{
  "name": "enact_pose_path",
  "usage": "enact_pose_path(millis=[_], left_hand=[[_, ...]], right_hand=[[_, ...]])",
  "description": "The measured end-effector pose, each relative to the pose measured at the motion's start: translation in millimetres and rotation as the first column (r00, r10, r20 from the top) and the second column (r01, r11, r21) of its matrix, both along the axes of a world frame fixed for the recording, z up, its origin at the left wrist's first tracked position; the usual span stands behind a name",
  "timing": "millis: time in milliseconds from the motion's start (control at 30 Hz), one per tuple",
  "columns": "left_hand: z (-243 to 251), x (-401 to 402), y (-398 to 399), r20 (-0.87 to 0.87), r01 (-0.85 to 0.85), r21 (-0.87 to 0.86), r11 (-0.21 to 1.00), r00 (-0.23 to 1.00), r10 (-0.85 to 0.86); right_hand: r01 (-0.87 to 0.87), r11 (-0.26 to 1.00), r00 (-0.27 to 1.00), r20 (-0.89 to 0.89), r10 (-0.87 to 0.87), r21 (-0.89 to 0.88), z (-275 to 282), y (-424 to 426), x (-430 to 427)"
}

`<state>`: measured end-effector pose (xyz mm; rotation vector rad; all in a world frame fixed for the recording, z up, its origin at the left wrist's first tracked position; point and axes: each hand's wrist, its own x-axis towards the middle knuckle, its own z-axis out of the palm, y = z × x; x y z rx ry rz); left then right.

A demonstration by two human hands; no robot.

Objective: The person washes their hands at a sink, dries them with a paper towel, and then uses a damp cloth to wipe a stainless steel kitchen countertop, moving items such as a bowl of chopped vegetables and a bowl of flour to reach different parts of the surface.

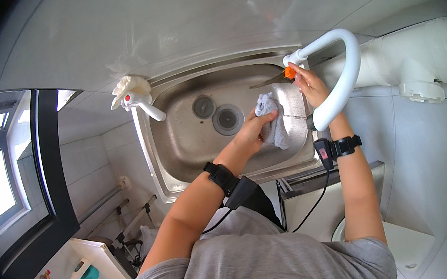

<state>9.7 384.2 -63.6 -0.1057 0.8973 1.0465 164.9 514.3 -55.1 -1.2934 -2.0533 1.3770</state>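
Note:
My left hand [251, 131] grips a crumpled grey cloth [273, 126] over the right part of a stainless steel sink [183, 153]. At the sink's back right corner, my right hand [310, 85] has its thumb and fingers around the orange end [289, 72] of a thin, dark, tapered tool [269, 81]. The tool's dark part points left over the basin; its exact kind cannot be told. A thick white curved pipe [353, 67] arches over my right forearm. Two round drain fittings, a dark one [204, 107] and a grey strainer [228, 119], lie in the basin floor.
A white tap [147, 107] with a red dot stands at the sink's left rim, a cream cloth-like item [131, 88] behind it. Large white piping [411, 55] runs along the right wall. An open dark-framed window [50, 162] is at left. Black wrist devices trail cables.

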Motion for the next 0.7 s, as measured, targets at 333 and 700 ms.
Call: enact_pose_path(millis=[333, 700], left_hand=[[-17.4, -16.6, -17.7, 0.046, -0.006, -0.051, 0.999, 0.999, 0.008], [-17.9, -23.3, -34.0, 0.090, -0.007, -0.065, 0.998, 0.996, 0.012]], right_hand=[[0.229, 0.965, 0.970, -0.056, -0.238, -0.128, 4.3, 9.8, -25.9], [0.377, 0.879, 0.828, -0.320, -0.461, -0.293, -21.2, 3.2, -14.2]])
